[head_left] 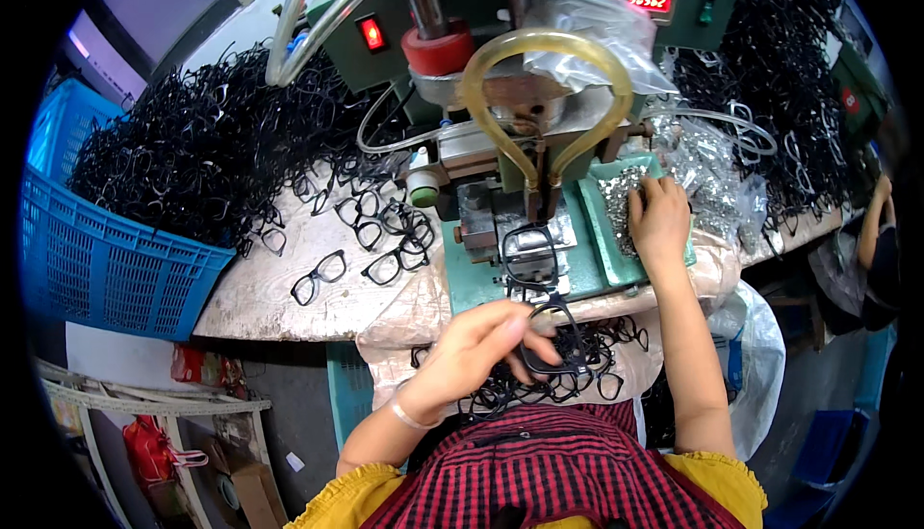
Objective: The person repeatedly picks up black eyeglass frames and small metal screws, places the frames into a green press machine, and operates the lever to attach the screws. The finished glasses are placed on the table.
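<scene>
My left hand [483, 344] grips a black eyeglass frame [555, 283] by its lower rim, with fingers closed round it. The frame stands lengthwise, its upper rim over the metal fixture at the front of a green press [527, 96]. My right hand [660, 221] reaches into a green tray [624, 274] of small silvery metal parts [616, 200]. Its fingers are bent and close together among the parts, and their tips are partly hidden. Below my left hand, more black frames [606, 361] lie heaped on a cloth across my lap.
Several loose eyeglass frames [320, 277] lie on the pale tabletop [245, 303] to the left. Behind them rises a large heap of black frames [192, 144] beside a blue crate [115, 264]. A looped yellow tube [547, 40] hangs before the press. Another heap [780, 77] and a person's arm [874, 221] are at right.
</scene>
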`<state>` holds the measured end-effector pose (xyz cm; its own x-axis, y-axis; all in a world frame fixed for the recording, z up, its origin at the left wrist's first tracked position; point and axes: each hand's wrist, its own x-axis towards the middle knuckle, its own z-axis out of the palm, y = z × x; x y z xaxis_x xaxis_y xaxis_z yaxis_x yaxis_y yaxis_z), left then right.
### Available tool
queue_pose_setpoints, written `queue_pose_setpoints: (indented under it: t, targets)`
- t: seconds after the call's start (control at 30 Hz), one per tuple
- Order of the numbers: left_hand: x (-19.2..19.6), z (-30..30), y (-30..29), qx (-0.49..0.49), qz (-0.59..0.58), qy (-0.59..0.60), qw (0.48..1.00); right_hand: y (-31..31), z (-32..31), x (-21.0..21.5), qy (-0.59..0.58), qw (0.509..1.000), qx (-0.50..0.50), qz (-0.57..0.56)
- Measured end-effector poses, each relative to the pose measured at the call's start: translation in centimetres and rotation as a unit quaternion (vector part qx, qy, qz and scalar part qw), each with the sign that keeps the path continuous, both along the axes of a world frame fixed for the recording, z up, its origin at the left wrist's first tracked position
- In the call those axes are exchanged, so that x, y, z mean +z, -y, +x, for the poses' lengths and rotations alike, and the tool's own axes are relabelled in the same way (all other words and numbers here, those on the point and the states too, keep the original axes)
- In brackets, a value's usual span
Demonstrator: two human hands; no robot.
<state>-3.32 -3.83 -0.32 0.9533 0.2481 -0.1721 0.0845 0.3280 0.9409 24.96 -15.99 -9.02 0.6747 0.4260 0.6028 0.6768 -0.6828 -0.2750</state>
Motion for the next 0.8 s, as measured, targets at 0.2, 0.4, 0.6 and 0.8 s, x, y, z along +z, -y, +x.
queue_pose_setpoints:
  t: [0.2, 0.4, 0.6, 0.8]
  targets:
    - [-1.9, -7.5, -13.3, 0.339, 0.681, -0.116, 0.639, 1.2, -1.6, 0.8, 0.014, 0.995, 0.04, 0.088]
    - [-13.0, -14.1, -27.1, 0.305, 0.693, -0.352, 0.55, 0.7, -1.2, -0.5, -0.103, 0.974, 0.073, 0.188]
    - [-9.0, -10.8, -36.7, 0.383, 0.604, -0.241, 0.656, 3.5, -1.1, -3.1, -0.344, 0.824, 0.08, 0.442]
    - [-16.0, -6.3, -43.8, 0.322, 0.558, -0.305, 0.701, -0.1, -3.5, -0.2, -0.343, 0.851, 0.11, 0.381]
